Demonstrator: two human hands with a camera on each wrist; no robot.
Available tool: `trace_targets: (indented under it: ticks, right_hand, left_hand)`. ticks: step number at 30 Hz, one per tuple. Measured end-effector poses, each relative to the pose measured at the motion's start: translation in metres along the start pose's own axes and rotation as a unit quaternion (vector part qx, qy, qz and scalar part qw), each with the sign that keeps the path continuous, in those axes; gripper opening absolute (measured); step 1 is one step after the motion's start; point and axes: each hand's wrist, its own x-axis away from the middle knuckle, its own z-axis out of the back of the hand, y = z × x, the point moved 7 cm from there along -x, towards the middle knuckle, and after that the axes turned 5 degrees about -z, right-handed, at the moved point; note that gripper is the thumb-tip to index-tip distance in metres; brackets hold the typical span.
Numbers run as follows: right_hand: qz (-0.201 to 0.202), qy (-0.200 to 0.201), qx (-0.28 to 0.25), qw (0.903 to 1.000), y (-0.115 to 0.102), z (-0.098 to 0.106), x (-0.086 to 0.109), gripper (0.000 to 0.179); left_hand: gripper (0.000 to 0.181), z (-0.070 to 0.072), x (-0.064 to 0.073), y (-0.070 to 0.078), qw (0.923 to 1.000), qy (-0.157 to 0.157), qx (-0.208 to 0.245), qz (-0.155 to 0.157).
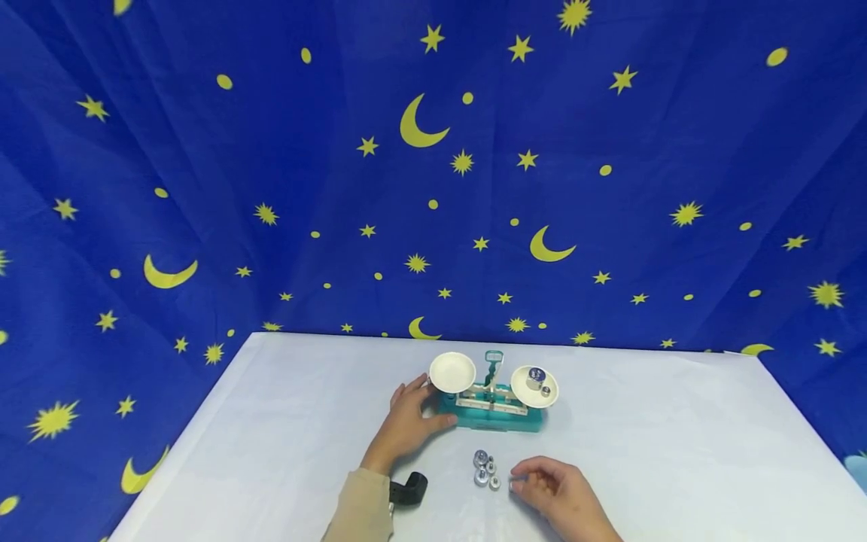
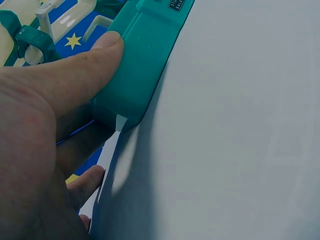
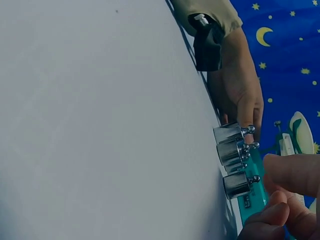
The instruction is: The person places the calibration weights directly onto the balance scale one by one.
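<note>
A green balance scale (image 1: 494, 419) with two cream pans stands on the white table. My left hand (image 1: 406, 421) grips the left end of its base, the thumb (image 2: 107, 47) lying on the green plastic. On the right pan (image 1: 521, 395) are a larger metal weight (image 1: 536, 377) and a small one (image 1: 546, 391); the left pan (image 1: 452, 373) is bare. Several silvery weights (image 1: 482, 476) stand grouped before the scale. Just right of them, my right hand (image 1: 558, 497) pinches a small silvery weight (image 1: 511, 487) at its fingertips; in the right wrist view the fingers hide it.
The white tabletop (image 1: 677, 452) extends to both sides of the scale. Behind it hangs a blue cloth (image 1: 474, 188) with yellow moons and stars. A black band with a device (image 1: 409, 491) is strapped to my left wrist.
</note>
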Motion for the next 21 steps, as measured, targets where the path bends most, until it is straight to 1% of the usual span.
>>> trace_targets:
  ticks: [10,16,21]
  right_hand:
    - [0.012,-0.011,0.020,0.9997,0.0059,-0.0043,0.0031,0.020]
    - [0.020,0.002,0.044,0.9988,0.0029,-0.0016,0.0017,0.019]
    - [0.043,0.002,0.057,0.9975,-0.0012,0.0003,-0.0024,0.016]
  left_hand:
    - [0.069,-0.0041,0.0054,-0.0012,0.9999,-0.004,0.013,0.004]
    - [0.070,-0.0038,0.0029,-0.0007,0.9999,-0.003,0.011,0.005]
    - [0.069,-0.0001,-0.0008,0.0001,1.0000,0.002,0.009,0.002]
